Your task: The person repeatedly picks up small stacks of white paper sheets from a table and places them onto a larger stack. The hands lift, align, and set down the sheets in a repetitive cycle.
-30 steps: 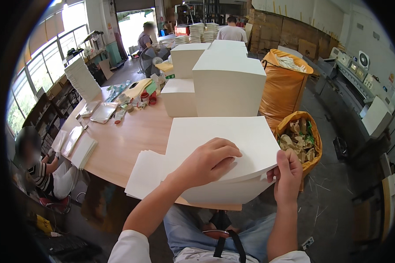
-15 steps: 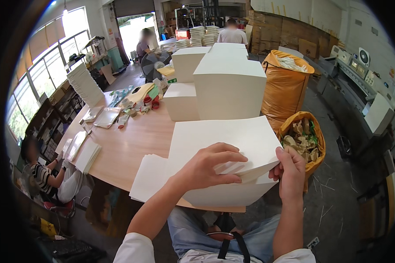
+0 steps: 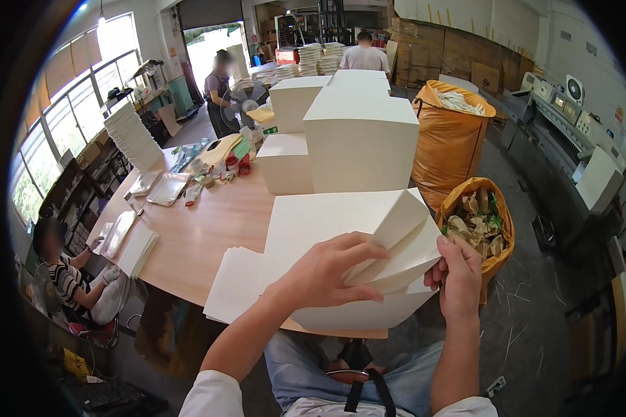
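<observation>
A stack of white paper sheets (image 3: 313, 215) lies at the table's near edge in front of me. Thumb and fingers of my right hand (image 3: 459, 271) pinch its near right corner. Several top sheets (image 3: 396, 229) are bent up and fanned apart there. Over the stack, my left hand (image 3: 334, 271) has its fingers and thumb spread, fingertips touching or just beside the raised sheets; exact contact is unclear. A smaller pile of white sheets (image 3: 231, 285) sticks out to the left of this stack.
Tall white paper blocks (image 3: 362, 153) stand behind the stack. On the right are an orange sack (image 3: 446, 153) and an open sack of brown paper scraps (image 3: 497, 250). Tape rolls (image 3: 243, 165) lie on the table (image 3: 209, 222). A person (image 3: 83, 278) sits at left.
The top sheets' near right part has risen and fanned apart beside my left fingers. My right hand keeps its pinch. At the back left, a person now stands straighter by the fan.
</observation>
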Demonstrator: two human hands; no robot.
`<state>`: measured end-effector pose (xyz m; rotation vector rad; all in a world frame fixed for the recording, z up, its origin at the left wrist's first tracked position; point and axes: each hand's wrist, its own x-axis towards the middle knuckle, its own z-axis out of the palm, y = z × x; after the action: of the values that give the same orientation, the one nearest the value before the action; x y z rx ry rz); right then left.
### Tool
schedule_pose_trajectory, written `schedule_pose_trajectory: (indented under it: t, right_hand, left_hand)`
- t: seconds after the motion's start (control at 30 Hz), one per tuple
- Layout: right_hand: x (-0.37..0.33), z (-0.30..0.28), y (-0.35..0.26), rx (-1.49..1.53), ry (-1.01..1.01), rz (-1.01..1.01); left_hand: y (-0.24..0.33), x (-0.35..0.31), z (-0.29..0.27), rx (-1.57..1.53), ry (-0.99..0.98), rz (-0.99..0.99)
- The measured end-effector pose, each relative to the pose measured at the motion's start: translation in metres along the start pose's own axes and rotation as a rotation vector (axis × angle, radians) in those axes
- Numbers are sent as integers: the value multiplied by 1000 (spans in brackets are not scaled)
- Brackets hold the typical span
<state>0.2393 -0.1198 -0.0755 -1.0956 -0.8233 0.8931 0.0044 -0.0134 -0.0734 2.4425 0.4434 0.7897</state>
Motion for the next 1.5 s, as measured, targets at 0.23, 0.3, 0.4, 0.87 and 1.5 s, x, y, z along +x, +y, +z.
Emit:
schedule_pose_trajectory:
  t: [0.23,0.3,0.4,0.87,1.5]
  right_hand:
    - [2,0,7,-33,7,-95]
    - [-1,2,4,-30,14,-114]
    - [2,3,13,-418,57,-363]
    - [0,4,4,-21,30,-69]
    - [-8,-7,13,38,66,-83]
  left_hand:
    - [-8,0,1,-89,42,61]
    - [-7,0,3,-101,78,52]
    - [-3,5,10,-88,188,66]
    - [-4,2,3,-83,51,57]
    - [-5,1,2,-109,52,68]
